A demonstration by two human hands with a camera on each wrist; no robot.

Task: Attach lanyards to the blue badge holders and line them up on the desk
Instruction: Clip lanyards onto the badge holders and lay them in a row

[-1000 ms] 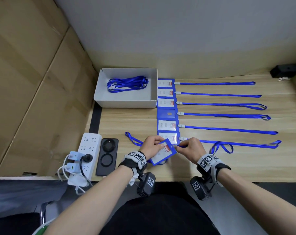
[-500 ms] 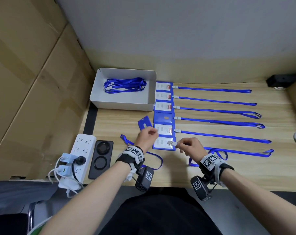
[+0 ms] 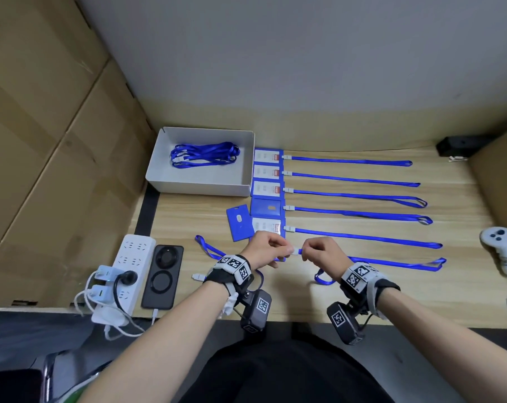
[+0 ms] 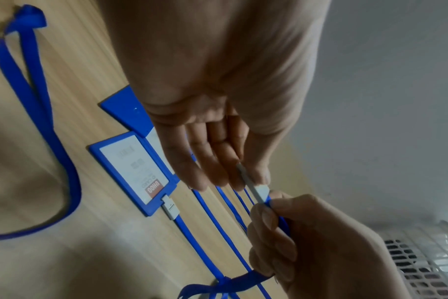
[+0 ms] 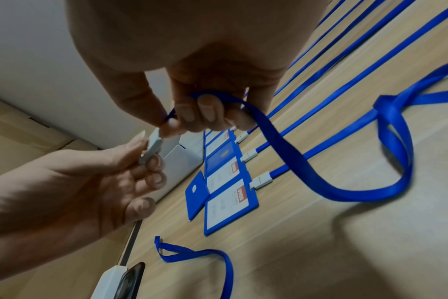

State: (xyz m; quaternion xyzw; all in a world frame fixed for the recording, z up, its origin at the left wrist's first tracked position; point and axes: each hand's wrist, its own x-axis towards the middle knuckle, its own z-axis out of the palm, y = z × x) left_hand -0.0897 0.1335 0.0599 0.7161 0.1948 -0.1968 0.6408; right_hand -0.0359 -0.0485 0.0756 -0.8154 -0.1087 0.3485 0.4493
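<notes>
Both hands meet over the desk's front middle, above the nearest badge holder [image 4: 138,174]. My left hand [image 3: 284,250] pinches the white clip [image 4: 257,189] of a blue lanyard [image 3: 391,261]. My right hand [image 3: 307,253] pinches that lanyard's strap [image 5: 281,141] just behind the clip; the strap trails right in a loose loop. A loose blue badge holder [image 3: 240,223] lies face down, left of the row, with no lanyard on it. Several holders [image 3: 267,189] with straight lanyards [image 3: 354,196] are lined up behind. Another loose lanyard [image 3: 208,250] lies by my left wrist.
A white box [image 3: 199,186] at the back left holds more lanyards [image 3: 204,154]. A power strip [image 3: 130,263] and a black phone [image 3: 163,276] lie at the front left. A white controller [image 3: 501,248] sits at the right edge. Cardboard walls the left side.
My left hand laid the badge holder it held face down left of the row, then came back and pinched the clip. My right hand kept hold of the lanyard.
</notes>
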